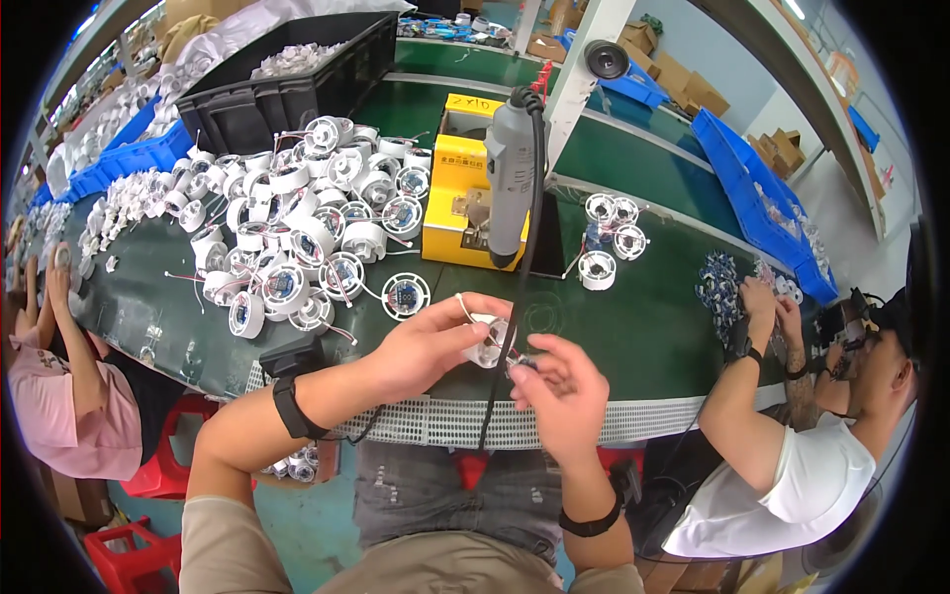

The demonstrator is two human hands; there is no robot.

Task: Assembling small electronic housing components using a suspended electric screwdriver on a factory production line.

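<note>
My left hand (440,342) grips a white round plastic housing (485,344) above the near edge of the green work table. Close beside it, my right hand (564,391) pinches a small dark part (521,365), perhaps a circuit board, with thin wires running toward the housing. A grey electric screwdriver (511,183) hangs upright just beyond my hands, and its black cable (513,327) passes in front of the housing. Behind the screwdriver stands a yellow machine stand (457,158). To the left lies a large heap of white round housings (307,213), several with blue circuit boards inside.
Several finished-looking housings (598,269) sit right of the stand. A black crate (297,94) of white parts is at the back left, a blue bin (762,203) at the right. One co-worker (782,436) handles parts at right, another (79,386) at left.
</note>
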